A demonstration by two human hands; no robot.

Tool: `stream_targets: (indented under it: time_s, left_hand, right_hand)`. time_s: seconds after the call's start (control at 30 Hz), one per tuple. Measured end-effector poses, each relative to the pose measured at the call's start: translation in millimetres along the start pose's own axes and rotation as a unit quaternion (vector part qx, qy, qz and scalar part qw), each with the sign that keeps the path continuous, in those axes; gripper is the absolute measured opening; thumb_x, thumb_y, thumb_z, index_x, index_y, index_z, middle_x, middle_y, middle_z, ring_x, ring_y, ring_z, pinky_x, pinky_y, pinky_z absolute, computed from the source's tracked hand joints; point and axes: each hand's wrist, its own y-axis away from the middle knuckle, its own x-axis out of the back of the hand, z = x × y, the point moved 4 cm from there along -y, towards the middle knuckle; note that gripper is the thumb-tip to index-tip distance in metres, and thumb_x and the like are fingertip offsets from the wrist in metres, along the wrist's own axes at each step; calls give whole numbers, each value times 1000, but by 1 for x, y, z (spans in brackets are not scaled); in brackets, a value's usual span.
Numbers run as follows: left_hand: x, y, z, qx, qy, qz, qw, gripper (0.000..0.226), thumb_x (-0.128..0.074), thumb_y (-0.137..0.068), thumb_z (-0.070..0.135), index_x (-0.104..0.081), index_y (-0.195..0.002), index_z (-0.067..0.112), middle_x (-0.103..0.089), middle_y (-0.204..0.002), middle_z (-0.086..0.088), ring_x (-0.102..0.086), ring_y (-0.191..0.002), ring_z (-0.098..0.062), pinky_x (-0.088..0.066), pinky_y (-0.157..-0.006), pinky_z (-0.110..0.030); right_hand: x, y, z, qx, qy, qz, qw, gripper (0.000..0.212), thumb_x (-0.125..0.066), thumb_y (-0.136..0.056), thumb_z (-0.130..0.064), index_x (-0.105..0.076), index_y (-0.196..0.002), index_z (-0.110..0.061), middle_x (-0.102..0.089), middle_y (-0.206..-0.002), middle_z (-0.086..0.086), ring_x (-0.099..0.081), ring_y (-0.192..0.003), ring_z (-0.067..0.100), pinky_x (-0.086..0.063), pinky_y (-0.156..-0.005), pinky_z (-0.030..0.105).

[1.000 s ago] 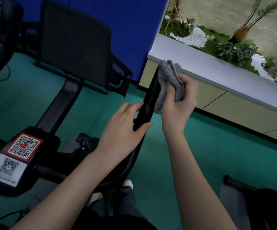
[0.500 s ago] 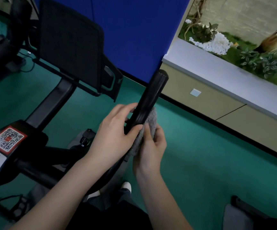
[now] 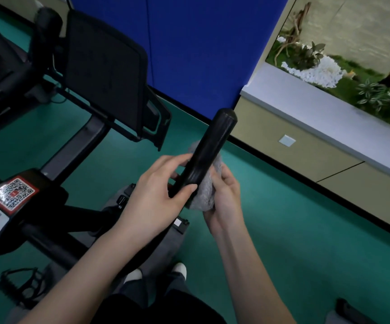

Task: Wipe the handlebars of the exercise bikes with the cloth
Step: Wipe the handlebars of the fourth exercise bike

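Note:
The black right handlebar (image 3: pixel 212 146) of the exercise bike rises from lower left to its rounded end near the blue wall. My left hand (image 3: pixel 159 197) holds its lower part, thumb across the front and fingers behind. A grey cloth (image 3: pixel 204 195) wraps under and behind the bar at that spot. My right hand (image 3: pixel 226 199) grips the cloth against the bar's right side. The upper half of the bar is bare.
The bike's black screen panel (image 3: pixel 105 73) stands to the upper left, and a stem block with QR stickers (image 3: pixel 14 192) sits at the left. A pedal (image 3: pixel 21 284) lies low at the left. A blue partition (image 3: pixel 189 50) and a planter ledge (image 3: pixel 329 108) border the green floor.
My right hand has slid the cloth from the top end of the handlebar down to its lower part, beside my left hand. The view has shifted left.

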Motion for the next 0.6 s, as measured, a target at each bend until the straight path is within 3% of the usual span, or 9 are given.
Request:
stream_targets:
  time_s: [0.1,0.17,0.27,0.33,0.43,0.6]
  left_hand:
    - [1,-1,0,1,11,-1,1000,52,-69,-78,19,-54,-125,37,-55,-111,23,-55,-95,0,-42,-78,-11]
    - [1,-1,0,2,12,-3,1000,52,-70,-78,19,-54,-124,39,-55,-111,25,-55,-96,1,-41,-79,-8]
    - [2,-1,-1,5,8,-8,1000,51,-70,-79,21,-54,-123,40,-54,-110,26,-54,-97,1,-41,-80,-8]
    - [2,0,-1,9,7,-11,1000,50,-69,-80,25,-52,-124,42,-54,-111,27,-54,-98,1,-41,-81,-8]
    - [1,0,-2,13,8,-12,1000,50,-67,-79,28,-52,-124,42,-53,-112,27,-54,-98,0,-40,-81,-8]
    - [2,1,-2,6,10,-11,1000,51,-69,-80,25,-51,-124,43,-53,-113,26,-55,-98,-1,-43,-83,-13]
  right_hand:
    - [-1,6,12,-58,-9,-11,998,31,-54,-84,-5,-56,-113,7,-64,-98,22,-58,-93,35,-45,-95,52]
    - [-1,2,8,-47,9,-4,999,26,-48,-90,3,-54,-114,11,-61,-102,26,-58,-95,36,-43,-96,54]
    - [-3,-8,-12,27,39,13,999,14,-47,-91,5,-59,-97,2,-64,-85,16,-61,-73,24,-53,-75,39]
    - [-6,-14,-29,77,51,19,995,14,-48,-93,3,-60,-93,-3,-64,-82,10,-60,-71,20,-52,-73,35]
    - [-12,-21,-50,146,45,39,988,11,-50,-94,1,-60,-97,-2,-64,-84,7,-61,-75,17,-53,-75,33]
    - [-11,-12,-56,237,60,112,963,14,-55,-93,-2,-59,-106,0,-64,-95,10,-59,-90,22,-49,-92,43]
